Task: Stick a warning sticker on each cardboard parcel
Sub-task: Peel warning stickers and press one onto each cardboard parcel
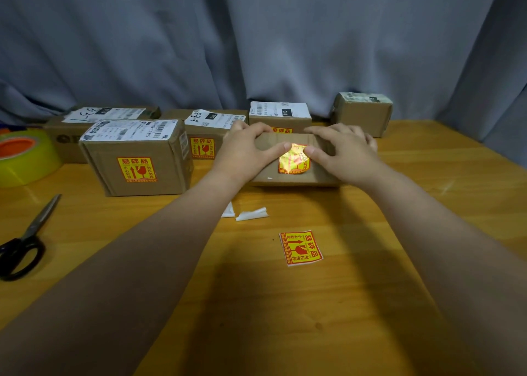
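fingers (248,129) of the left hand (242,153) are curled over the top edge of the held parcel (268,174). those of the right hand (345,154) are laid over the same edge from the other side, so the box is grasped by both hands. both thumbs are pressed on its front face, their tips nearly meeting on the upper part of the warning sticker (293,164). the rest of that sticker is seen just below the thumbs, with glare across it. the held parcel is stood on the wooden table (413,204). a loose sticker (301,248) is laid flat nearer the person, between the forearms, and white backing scraps (251,213) lie between it and the box. to the left, a labelled parcel (159,173) is seen with a sticker on its front. scissors (25,244) and a tape roll (25,159) are placed at the left edge.
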The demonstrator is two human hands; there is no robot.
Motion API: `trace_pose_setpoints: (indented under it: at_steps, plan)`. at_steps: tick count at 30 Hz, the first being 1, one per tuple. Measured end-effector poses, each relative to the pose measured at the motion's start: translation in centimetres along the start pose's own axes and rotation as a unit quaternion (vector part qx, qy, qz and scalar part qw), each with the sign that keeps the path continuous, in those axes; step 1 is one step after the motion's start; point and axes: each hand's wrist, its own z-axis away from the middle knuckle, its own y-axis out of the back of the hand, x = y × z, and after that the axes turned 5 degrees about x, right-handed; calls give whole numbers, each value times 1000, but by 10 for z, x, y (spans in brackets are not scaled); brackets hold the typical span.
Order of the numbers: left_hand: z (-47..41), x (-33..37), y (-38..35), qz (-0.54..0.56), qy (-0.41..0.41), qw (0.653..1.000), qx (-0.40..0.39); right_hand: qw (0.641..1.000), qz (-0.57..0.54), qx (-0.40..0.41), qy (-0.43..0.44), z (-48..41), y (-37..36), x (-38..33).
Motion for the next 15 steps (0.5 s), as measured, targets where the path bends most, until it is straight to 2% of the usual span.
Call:
trace_pose_setpoints:
  at_steps: [5, 12, 15]
  plan:
    - [3, 1, 2, -39, -26, 999, -13, 998, -56, -21, 8, 0, 1, 2]
    - [10, 1, 19, -121, -74, 983, -117, 997, -43, -60, 37, 1, 5, 4]
    - [13, 4, 18, -133, -83, 982, -101, 997, -35, -58, 28, 3, 6, 2]
